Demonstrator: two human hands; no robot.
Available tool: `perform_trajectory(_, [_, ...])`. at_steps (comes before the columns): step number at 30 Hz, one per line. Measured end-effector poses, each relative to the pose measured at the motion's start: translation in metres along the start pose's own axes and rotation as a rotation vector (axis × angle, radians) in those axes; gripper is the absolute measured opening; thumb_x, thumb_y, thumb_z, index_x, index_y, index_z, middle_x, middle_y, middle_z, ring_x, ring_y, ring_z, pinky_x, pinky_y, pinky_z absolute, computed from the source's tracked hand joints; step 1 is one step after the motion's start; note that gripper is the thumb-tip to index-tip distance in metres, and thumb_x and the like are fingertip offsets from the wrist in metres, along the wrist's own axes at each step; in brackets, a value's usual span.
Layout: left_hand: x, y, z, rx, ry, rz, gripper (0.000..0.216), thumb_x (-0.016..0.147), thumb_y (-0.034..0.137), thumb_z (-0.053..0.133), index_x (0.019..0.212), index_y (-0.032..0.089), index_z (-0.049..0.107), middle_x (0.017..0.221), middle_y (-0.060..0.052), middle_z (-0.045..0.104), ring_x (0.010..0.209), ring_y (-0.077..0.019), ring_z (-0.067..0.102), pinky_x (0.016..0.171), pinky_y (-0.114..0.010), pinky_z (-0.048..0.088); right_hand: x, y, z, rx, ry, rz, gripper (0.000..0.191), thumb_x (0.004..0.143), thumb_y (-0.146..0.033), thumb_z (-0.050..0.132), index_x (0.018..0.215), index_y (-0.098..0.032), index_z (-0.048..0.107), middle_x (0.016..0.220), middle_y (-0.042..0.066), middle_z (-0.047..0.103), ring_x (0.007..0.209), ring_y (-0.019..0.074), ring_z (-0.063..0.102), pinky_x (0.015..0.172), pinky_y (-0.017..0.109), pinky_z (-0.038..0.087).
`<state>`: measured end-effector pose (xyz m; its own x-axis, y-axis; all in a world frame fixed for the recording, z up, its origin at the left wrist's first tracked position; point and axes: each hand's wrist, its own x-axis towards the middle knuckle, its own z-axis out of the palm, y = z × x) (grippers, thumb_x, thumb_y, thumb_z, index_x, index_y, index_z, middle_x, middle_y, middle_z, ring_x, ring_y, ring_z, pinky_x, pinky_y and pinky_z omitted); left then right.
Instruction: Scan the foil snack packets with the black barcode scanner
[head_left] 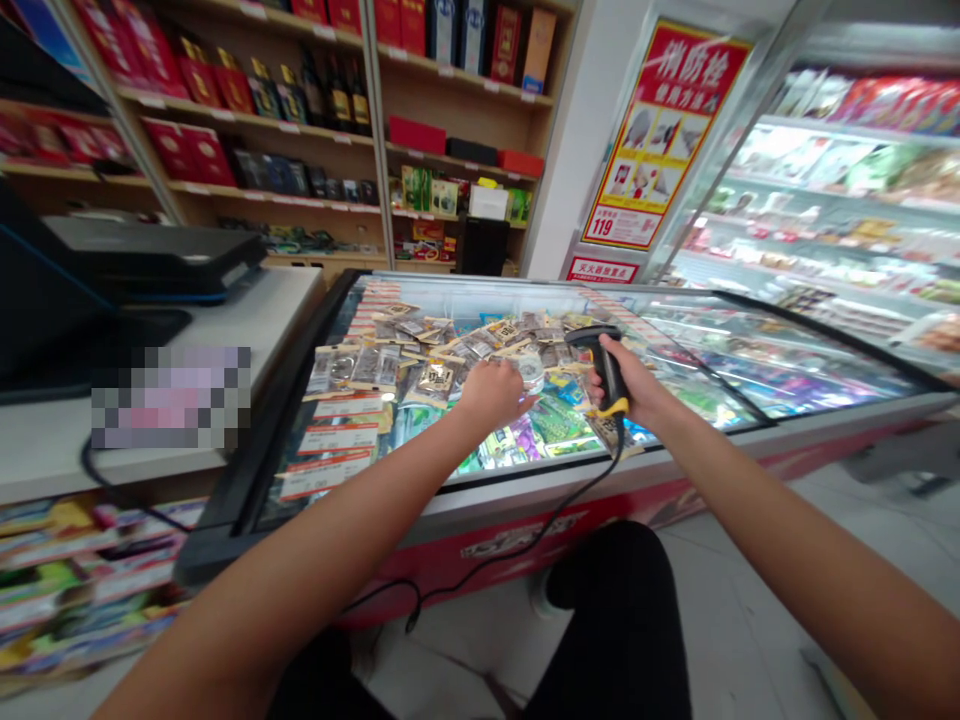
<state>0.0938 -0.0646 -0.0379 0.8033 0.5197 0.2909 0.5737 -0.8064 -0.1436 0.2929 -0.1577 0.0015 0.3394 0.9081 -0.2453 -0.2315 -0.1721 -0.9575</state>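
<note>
My right hand is wrapped round the grip of a black and yellow barcode scanner, held over the right part of the packet pile. From the scanner's base a black cable hangs down past the freezer front. My left hand is closed, fingers curled down, at the middle of the pile. A shiny, pale, see-through packet shows at its fingertips, partly hidden by the hand. Small brown and clear snack packets lie spread on the glass lid around both hands.
The chest freezer has a glass top with orange and white price labels at its left. Beside it stands a counter with black equipment. Shelves of boxes and bottles rise behind; a lit refrigerated display stands right.
</note>
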Motion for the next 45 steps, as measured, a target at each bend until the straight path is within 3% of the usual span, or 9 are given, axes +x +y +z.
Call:
perform_trajectory(6, [-0.005, 0.005, 0.0, 0.034, 0.091, 0.146, 0.038, 0.099, 0.04, 0.051, 0.116, 0.012, 0.069, 0.12, -0.018, 0.068, 0.114, -0.0348, 0.061, 0.089, -0.044, 0.044, 0.009, 0.029, -0.022, -0.056, 0.069, -0.019, 0.036, 0.101, -0.053, 0.051, 0.095, -0.018, 0.06, 0.054, -0.003, 0.054, 0.038, 0.0114, 0.049, 0.036, 0.022, 0.04])
perform_trajectory(11, [-0.008, 0.024, -0.001, -0.07, 0.088, 0.375, 0.034, 0.099, 0.038, 0.051, 0.123, 0.017, 0.064, 0.125, -0.015, 0.067, 0.114, -0.0313, 0.061, 0.09, -0.043, 0.043, 0.027, 0.04, -0.023, 0.016, -0.158, -0.057, 0.045, 0.089, -0.065, 0.06, 0.095, -0.021, 0.059, 0.052, -0.005, 0.051, 0.038, 0.0119, 0.045, 0.036, 0.022, 0.036])
perform_trajectory(16, [-0.006, 0.017, 0.008, -0.174, 0.015, 0.346, 0.041, 0.096, 0.037, 0.059, 0.132, 0.018, 0.059, 0.134, -0.013, 0.064, 0.119, -0.0316, 0.06, 0.095, -0.045, 0.043, 0.035, 0.035, -0.001, 0.089, -0.389, -0.114, 0.048, 0.087, -0.069, 0.059, 0.098, -0.022, 0.059, 0.051, -0.008, 0.042, 0.038, 0.0104, 0.036, 0.041, 0.023, 0.034])
perform_trajectory(20, [-0.007, 0.0, 0.014, -0.222, -0.023, 0.338, 0.038, 0.101, 0.043, 0.054, 0.131, 0.022, 0.062, 0.132, -0.012, 0.066, 0.119, -0.0307, 0.059, 0.096, -0.046, 0.041, 0.027, 0.023, 0.009, 0.103, -0.39, -0.135, 0.048, 0.086, -0.068, 0.056, 0.1, -0.022, 0.059, 0.053, -0.009, 0.036, 0.04, 0.0099, 0.029, 0.044, 0.024, 0.031])
perform_trajectory(24, [-0.005, -0.009, 0.014, -0.263, 0.057, 0.34, 0.038, 0.106, 0.042, 0.042, 0.121, 0.019, 0.068, 0.119, -0.012, 0.071, 0.118, -0.0305, 0.059, 0.1, -0.047, 0.036, 0.007, 0.003, 0.001, 0.03, -0.408, -0.13, 0.04, 0.083, -0.054, 0.061, 0.107, -0.022, 0.061, 0.059, -0.006, 0.042, 0.046, 0.0127, 0.037, 0.049, 0.027, 0.035])
perform_trajectory(30, [0.009, -0.027, 0.02, -0.636, 0.045, -0.019, 0.033, 0.103, 0.037, 0.044, 0.101, 0.017, 0.071, 0.091, -0.007, 0.075, 0.093, -0.0254, 0.067, 0.095, -0.044, 0.042, -0.016, -0.016, -0.015, -0.217, -0.38, -0.177, 0.029, 0.077, -0.043, 0.063, 0.098, -0.023, 0.059, 0.054, -0.008, 0.035, 0.041, 0.0116, 0.032, 0.046, 0.027, 0.03])
perform_trajectory(33, [0.013, -0.041, 0.026, -0.769, 0.073, -0.144, 0.036, 0.102, 0.035, 0.041, 0.091, 0.017, 0.069, 0.087, -0.007, 0.073, 0.086, -0.0232, 0.066, 0.082, -0.035, 0.047, -0.022, -0.013, -0.012, -0.622, -0.326, -0.261, 0.024, 0.076, -0.043, 0.066, 0.084, -0.022, 0.058, 0.052, -0.006, 0.041, 0.043, 0.0123, 0.035, 0.045, 0.027, 0.029])
perform_trajectory(38, [0.015, -0.056, 0.029, -0.797, 0.109, -0.17, 0.04, 0.101, 0.038, 0.036, 0.072, 0.02, 0.056, 0.068, -0.002, 0.06, 0.071, -0.0198, 0.059, 0.067, -0.03, 0.044, -0.022, -0.006, -0.004, -1.235, -0.229, -0.582, 0.017, 0.072, -0.035, 0.068, 0.072, -0.019, 0.062, 0.066, 0.002, 0.065, 0.062, 0.0178, 0.054, 0.058, 0.028, 0.037])
perform_trajectory(45, [0.016, -0.063, 0.019, -0.782, 0.198, -0.201, 0.036, 0.1, 0.036, 0.036, 0.072, 0.022, 0.051, 0.066, 0.0, 0.054, 0.07, -0.0187, 0.055, 0.066, -0.029, 0.04, -0.014, -0.01, -0.012, -1.348, -0.229, -0.57, 0.02, 0.074, -0.038, 0.064, 0.07, -0.019, 0.062, 0.064, 0.002, 0.065, 0.059, 0.0175, 0.053, 0.055, 0.027, 0.035])
